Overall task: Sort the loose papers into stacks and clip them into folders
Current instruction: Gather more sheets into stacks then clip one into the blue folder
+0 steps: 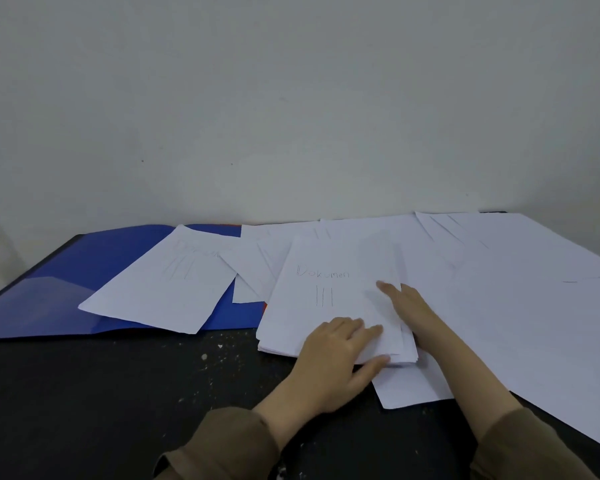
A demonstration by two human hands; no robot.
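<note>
A stack of white papers lies in the middle of the black table, its top sheet marked "Dokumen III". My left hand rests on the stack's near right corner with the fingers spread on top and the thumb against the front edge. My right hand lies flat along the stack's right side, fingers straight and pointing left onto the top sheet. An open blue folder lies at the left with another marked sheet across it.
Many loose white sheets cover the right half of the table up to the wall. More sheets overlap between the folder and the stack. Bare black tabletop with white specks runs along the near left.
</note>
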